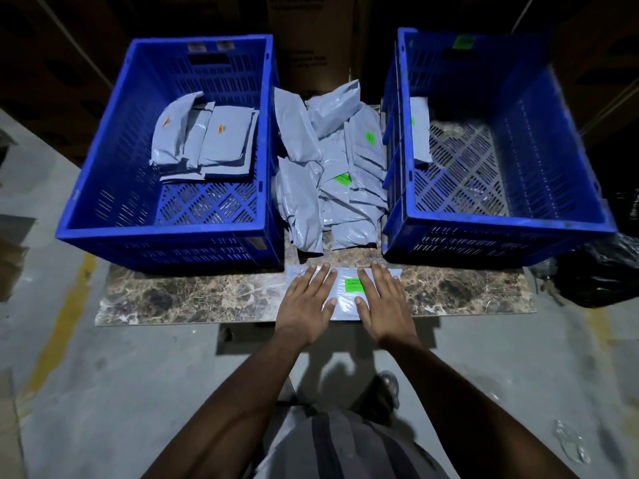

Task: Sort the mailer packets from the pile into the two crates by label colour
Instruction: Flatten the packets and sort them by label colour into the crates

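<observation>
Dim warehouse floor of grey concrete surrounds a low marbled brown slab (pixel 207 295) that serves as the work surface. Two blue slatted crates sit on it, with a loose pile of grey packets (pixel 332 174) heaped between them.

At the near edge of the slab lies one flat grey packet (pixel 344 295) with a bright green label (pixel 353 284) facing up. The person's left hand (pixel 307 302) and right hand (pixel 383 299) both rest flat on top of it, fingers straight and spread, gripping nothing; the label shows between the two hands.

Judging from the sorting already visible, this packet belongs in the right crate (pixel 498 223), which bears a green tag (pixel 463 41) on its far wall and holds at least one grey packet leaning against its left wall. To do this well, the person should probably confirm the label colour, then pinch the packet at an edge and lift it, since the slick plastic may slide under flat palms.

The left crate (pixel 166 229) holds several grey packets (pixel 204 143) stacked toward its far right corner, two showing small orange labels. In the pile, two green labels are visible; other packets lie label-down or hidden, so their colours cannot be told.
</observation>
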A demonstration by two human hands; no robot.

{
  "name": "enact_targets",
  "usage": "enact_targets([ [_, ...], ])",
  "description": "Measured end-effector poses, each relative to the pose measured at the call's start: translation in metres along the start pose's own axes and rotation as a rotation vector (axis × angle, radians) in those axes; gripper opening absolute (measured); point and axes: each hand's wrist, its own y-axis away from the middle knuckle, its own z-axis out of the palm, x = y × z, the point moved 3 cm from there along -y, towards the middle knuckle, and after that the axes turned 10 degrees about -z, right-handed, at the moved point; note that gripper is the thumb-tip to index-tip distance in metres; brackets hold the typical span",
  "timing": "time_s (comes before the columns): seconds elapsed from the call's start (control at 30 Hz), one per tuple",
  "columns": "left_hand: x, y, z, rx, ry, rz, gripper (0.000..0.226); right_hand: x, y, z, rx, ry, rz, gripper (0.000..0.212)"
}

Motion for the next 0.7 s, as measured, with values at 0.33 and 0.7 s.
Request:
enact_targets([
  [0.33, -0.010, 0.011, -0.022, 0.022, 0.132, -0.150, 0.070, 0.024, 0.026, -0.019, -0.111, 0.052, 0.178, 0.081],
  [0.7, -0.030, 0.029, -0.007, -0.039, -0.138, -0.076, 0.078, 0.009, 0.041, -0.011, -0.162, 0.165, 0.102, 0.084],
])
